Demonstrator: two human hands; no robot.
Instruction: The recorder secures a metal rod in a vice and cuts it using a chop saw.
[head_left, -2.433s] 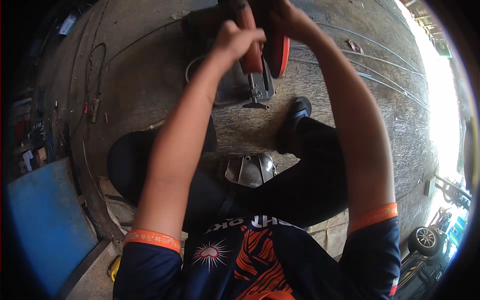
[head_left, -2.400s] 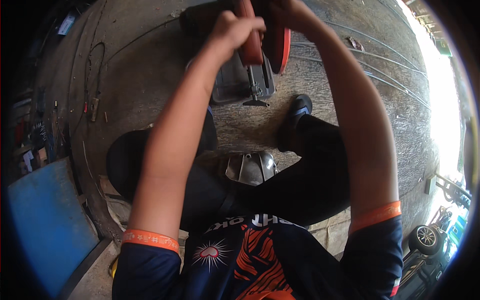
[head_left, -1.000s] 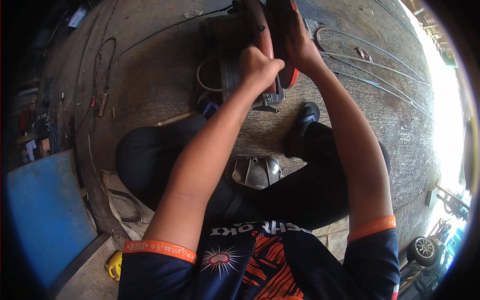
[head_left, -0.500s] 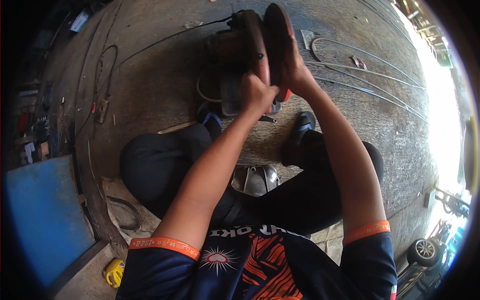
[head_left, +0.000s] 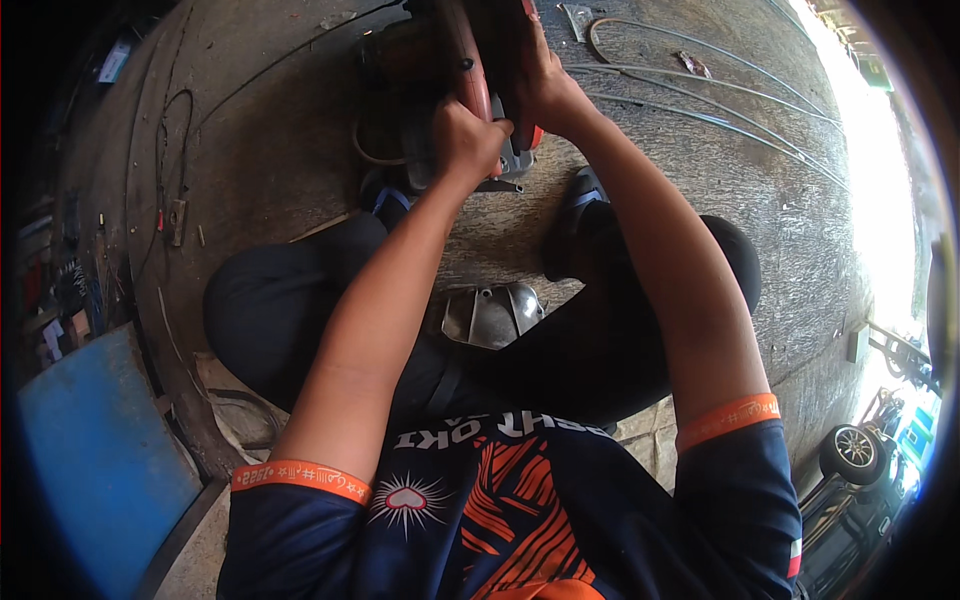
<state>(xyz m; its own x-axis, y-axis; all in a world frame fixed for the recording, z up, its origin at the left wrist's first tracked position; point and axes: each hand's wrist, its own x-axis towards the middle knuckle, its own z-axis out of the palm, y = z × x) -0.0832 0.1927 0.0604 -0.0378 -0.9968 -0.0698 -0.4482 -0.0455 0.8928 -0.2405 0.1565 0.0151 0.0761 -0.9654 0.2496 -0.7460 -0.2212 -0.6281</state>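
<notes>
A dark machine that looks like a cut-off saw stands on the floor ahead of me, partly beyond the top edge. My left hand (head_left: 470,140) is closed round the lower end of its curved red guard (head_left: 462,50). On the guard's right is a dark, round, disc-like part with a red edge (head_left: 537,136). My right hand (head_left: 550,95) holds this part at its right side, fingers pointing up along it and thumb hidden. Below my hands shows the grey base (head_left: 515,160). Between my legs lies a shiny metal cover (head_left: 492,316), touched by neither hand.
Thin bent metal rods (head_left: 720,120) lie on the wooden floor at the right. A cable (head_left: 300,60) runs off the machine to the left. A blue panel (head_left: 105,440) leans at the lower left. A toy-like vehicle with a wheel (head_left: 853,452) is at the lower right.
My view has shifted, so the machine and both hands sit higher and further left, and the machine's top is cut off. Both hands keep their hold.
</notes>
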